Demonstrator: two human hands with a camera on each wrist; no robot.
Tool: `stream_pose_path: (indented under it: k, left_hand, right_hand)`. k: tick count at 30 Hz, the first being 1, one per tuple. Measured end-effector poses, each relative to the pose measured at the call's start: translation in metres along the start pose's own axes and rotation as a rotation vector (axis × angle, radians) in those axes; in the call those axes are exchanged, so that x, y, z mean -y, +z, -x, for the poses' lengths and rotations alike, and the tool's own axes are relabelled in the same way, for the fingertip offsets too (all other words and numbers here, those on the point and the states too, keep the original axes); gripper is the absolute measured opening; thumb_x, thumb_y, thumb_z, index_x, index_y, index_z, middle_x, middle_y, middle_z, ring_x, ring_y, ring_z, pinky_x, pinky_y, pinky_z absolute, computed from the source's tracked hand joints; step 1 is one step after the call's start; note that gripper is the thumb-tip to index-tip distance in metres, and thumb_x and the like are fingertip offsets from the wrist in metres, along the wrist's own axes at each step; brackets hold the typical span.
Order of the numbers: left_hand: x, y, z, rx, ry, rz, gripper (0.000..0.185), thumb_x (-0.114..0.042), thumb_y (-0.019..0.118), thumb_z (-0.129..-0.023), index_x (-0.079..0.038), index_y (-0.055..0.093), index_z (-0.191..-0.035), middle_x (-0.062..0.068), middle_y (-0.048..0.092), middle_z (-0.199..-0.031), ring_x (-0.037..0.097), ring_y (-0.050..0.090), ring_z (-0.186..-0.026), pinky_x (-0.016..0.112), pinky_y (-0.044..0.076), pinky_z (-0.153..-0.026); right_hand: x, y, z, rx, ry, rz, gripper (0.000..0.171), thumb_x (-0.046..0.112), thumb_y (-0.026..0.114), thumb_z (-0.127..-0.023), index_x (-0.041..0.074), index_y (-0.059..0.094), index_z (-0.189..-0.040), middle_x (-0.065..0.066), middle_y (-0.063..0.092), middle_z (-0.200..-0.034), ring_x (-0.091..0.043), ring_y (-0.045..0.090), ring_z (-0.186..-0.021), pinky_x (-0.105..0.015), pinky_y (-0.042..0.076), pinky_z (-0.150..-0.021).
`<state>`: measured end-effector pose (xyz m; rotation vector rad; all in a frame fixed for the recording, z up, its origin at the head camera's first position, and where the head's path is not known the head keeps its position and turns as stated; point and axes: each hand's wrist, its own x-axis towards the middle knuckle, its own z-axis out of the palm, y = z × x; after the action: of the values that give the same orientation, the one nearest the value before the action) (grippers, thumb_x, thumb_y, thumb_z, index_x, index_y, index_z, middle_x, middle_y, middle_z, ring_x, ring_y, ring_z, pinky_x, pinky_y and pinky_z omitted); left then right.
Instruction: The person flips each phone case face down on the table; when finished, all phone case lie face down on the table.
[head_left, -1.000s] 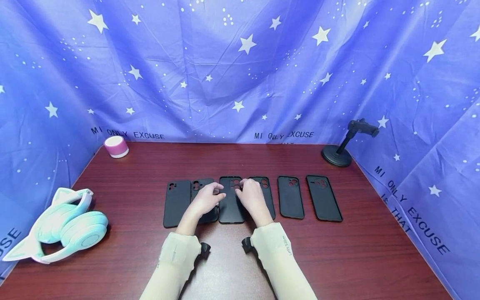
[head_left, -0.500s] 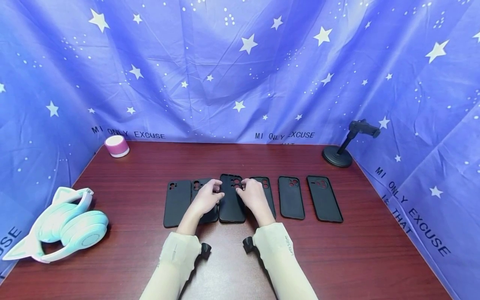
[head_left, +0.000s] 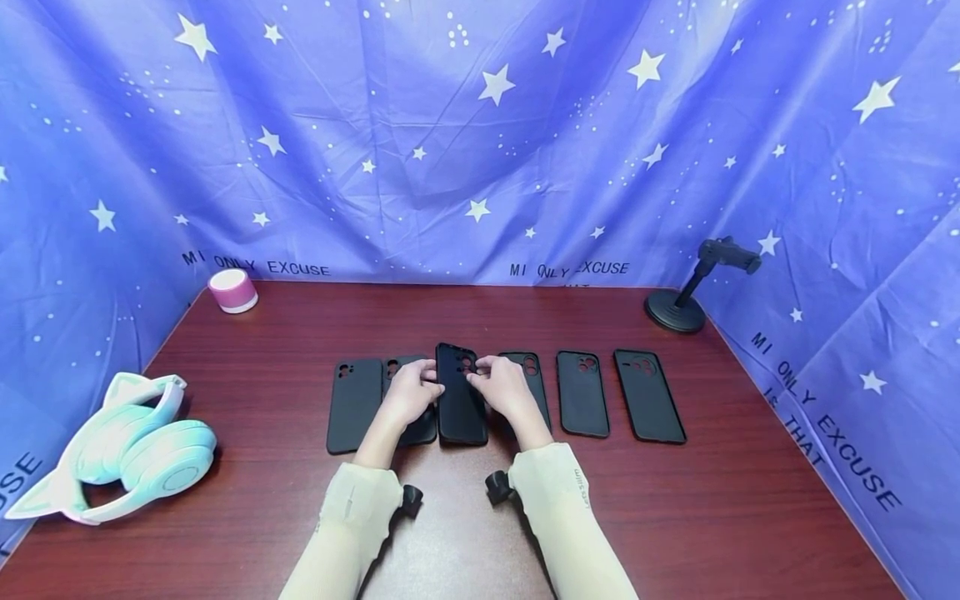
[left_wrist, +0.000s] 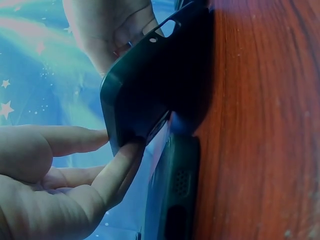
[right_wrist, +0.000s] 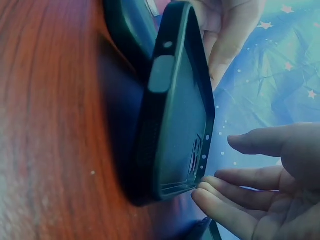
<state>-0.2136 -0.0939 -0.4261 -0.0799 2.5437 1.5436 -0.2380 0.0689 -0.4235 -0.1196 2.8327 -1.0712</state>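
Observation:
A black phone case [head_left: 459, 408] with camera cutouts stands tilted in the middle of a row of similar cases, its hollow side facing up. My left hand [head_left: 411, 392] pinches its left edge between thumb and fingers, and that side is raised off the table. In the left wrist view, the raised case [left_wrist: 145, 90] hangs over the corner of a neighbouring case [left_wrist: 175, 190]. My right hand [head_left: 504, 390] is at the opposite edge. In the right wrist view its fingertips [right_wrist: 205, 192] meet the case's corner, while the thumb [right_wrist: 250, 145] stays apart from it.
Two black phone cases, the outer one [head_left: 354, 408] and one partly under my left hand [head_left: 420, 429], lie on the left. Three more, ending with one [head_left: 648, 400], lie on the right. Headphones [head_left: 135, 458], a pink-and-white cylinder [head_left: 233, 292] and a black stand [head_left: 675, 310] surround them.
The middle phone case has risen from lying flat to a tilt, its left and far edges higher. My left hand has lifted with it; the right hand has shifted slightly.

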Motion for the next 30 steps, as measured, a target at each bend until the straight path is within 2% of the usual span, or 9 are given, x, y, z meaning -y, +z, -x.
stream_pose_path:
  k: [6,9,13,17,23,30]
  left_hand:
    - [-0.0014,0.0000,0.0004,-0.010,0.019,0.015,0.051,-0.004,0.061,-0.091,0.005,0.046,-0.139,0.023,0.062,-0.124,0.030,0.066,-0.103,0.038,0.056,-0.083]
    - [-0.0011,0.0005,0.0001,-0.013,0.017,0.034,0.049,-0.003,0.060,-0.092,0.005,0.047,-0.139,0.023,0.062,-0.124,0.030,0.065,-0.104,0.037,0.056,-0.083]
    - [-0.0019,0.0009,0.0000,-0.007,0.022,0.073,0.047,-0.003,0.058,-0.093,0.004,0.047,-0.139,0.022,0.062,-0.124,0.030,0.064,-0.107,0.038,0.056,-0.087]
    - [-0.0027,0.0010,0.0010,-0.012,0.058,0.069,0.045,-0.003,0.056,-0.095,0.004,0.047,-0.139,0.021,0.063,-0.123,0.031,0.064,-0.109,0.040,0.055,-0.090]
    - [-0.0050,0.0007,0.0017,-0.034,0.109,0.081,0.043,-0.001,0.054,-0.095,0.002,0.049,-0.138,0.020,0.064,-0.123,0.031,0.064,-0.109,0.041,0.054,-0.091]
    - [-0.0044,0.0010,0.0008,-0.006,0.129,0.156,0.043,0.004,0.050,-0.094,0.002,0.050,-0.137,0.021,0.064,-0.123,0.031,0.065,-0.110,0.037,0.055,-0.090]
  right_hand:
    - [0.0006,-0.0040,0.0000,0.102,0.051,-0.134,0.035,0.023,0.064,-0.093,0.003,0.064,-0.121,-0.012,0.071,-0.110,-0.020,0.072,-0.084,-0.032,0.059,-0.075]
    - [0.0006,-0.0045,-0.0001,0.138,0.091,-0.191,0.037,0.023,0.063,-0.094,0.002,0.062,-0.124,-0.014,0.069,-0.113,-0.021,0.073,-0.081,-0.030,0.060,-0.070]
    - [-0.0005,-0.0042,-0.0005,0.154,0.102,-0.224,0.041,0.026,0.061,-0.095,0.001,0.059,-0.128,-0.016,0.067,-0.119,-0.023,0.074,-0.081,-0.030,0.060,-0.069]
    - [-0.0003,-0.0037,-0.0003,0.162,0.101,-0.247,0.049,0.036,0.058,-0.096,0.000,0.056,-0.130,-0.018,0.064,-0.125,-0.024,0.074,-0.082,-0.032,0.060,-0.071]
    - [0.0038,-0.0044,0.0021,0.178,0.112,-0.289,0.056,0.048,0.053,-0.096,0.002,0.057,-0.129,-0.017,0.064,-0.116,-0.022,0.073,-0.081,-0.032,0.060,-0.070]
    - [0.0079,-0.0028,0.0031,0.174,0.121,-0.338,0.053,0.046,0.054,-0.096,0.003,0.060,-0.125,-0.016,0.067,-0.110,-0.020,0.072,-0.070,-0.031,0.060,-0.065]
